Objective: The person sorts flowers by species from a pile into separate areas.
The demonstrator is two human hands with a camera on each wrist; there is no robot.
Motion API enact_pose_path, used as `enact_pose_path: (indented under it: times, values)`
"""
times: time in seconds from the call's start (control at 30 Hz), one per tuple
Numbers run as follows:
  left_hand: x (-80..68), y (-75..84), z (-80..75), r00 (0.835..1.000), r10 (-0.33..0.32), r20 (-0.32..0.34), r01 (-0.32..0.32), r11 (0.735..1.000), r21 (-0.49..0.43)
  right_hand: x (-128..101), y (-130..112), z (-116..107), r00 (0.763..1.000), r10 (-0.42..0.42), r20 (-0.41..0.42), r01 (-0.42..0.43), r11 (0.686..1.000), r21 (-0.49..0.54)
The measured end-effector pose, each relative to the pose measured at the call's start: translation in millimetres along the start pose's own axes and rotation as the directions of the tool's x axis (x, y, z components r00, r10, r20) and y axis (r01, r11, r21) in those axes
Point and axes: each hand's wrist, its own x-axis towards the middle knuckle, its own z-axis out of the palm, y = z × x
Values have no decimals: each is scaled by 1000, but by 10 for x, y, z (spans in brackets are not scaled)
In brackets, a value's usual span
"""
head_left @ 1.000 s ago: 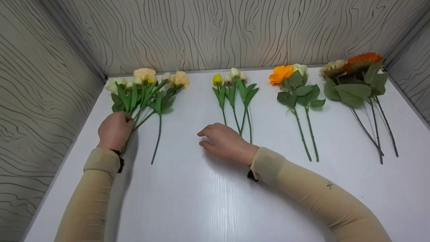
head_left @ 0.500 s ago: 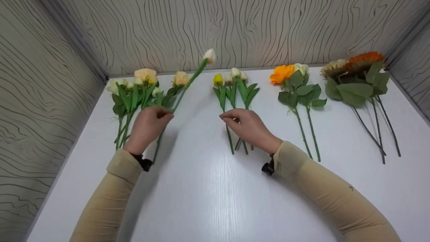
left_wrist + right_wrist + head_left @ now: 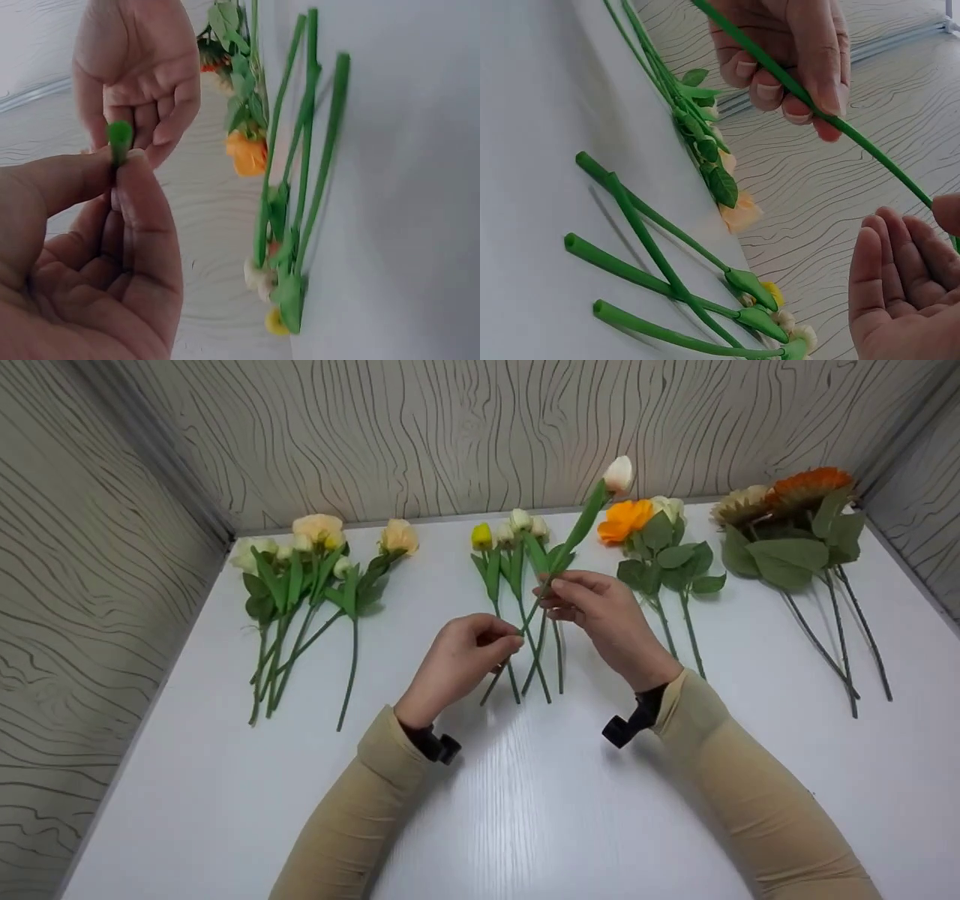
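A white tulip (image 3: pixel 619 474) is held slanting above the middle of the table, its bloom up and to the right. My left hand (image 3: pixel 469 656) pinches the lower stem between thumb and forefinger; in the left wrist view the cut stem end (image 3: pixel 118 139) pokes out of the pinch. Higher up, just below the leaf, my right hand (image 3: pixel 600 619) holds the same stem with thumb and forefinger, its other fingers loosely spread. Behind and below the hands lie several tulips (image 3: pixel 517 562), one yellow, the others whitish, with some stems crossing.
On the left lies a bunch of pale roses and tulips (image 3: pixel 300 577), with a peach rose (image 3: pixel 400 537) beside it. To the right are an orange flower and a white one (image 3: pixel 626 521), then large sunflower-like blooms (image 3: pixel 810 489). A patterned wall (image 3: pixel 420 435) stands behind the white table (image 3: pixel 187 810).
My left hand has picked the white tulip from the left bunch and carried it right to the middle. My right hand has moved up and right and taken hold of its stem.
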Motion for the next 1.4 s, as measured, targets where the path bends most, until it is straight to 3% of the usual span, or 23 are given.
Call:
enact_pose_path:
  times: [0.2, 0.5, 0.9, 1.1, 1.4]
  values:
    - [25, -1, 112, 999, 5, 51, -2, 998, -63, 9, -21, -65, 999, -4, -34, 8, 992, 128]
    - [50, -40, 169, 991, -52, 120, 64, 993, -102, -2, 30, -70, 997, 25, -78, -16, 993, 120]
    - [39, -85, 240, 995, -48, 87, 58, 992, -114, 14, 85, -8, 993, 67, -94, -64, 997, 38]
    - [29, -106, 262, 998, -34, 62, 44, 984, -174, 14, 111, 28, 994, 73, -76, -71, 997, 34]
    - [31, -143, 289, 999, -10, 38, 17, 981, -193, 10, 119, 38, 993, 82, -80, -80, 996, 28]
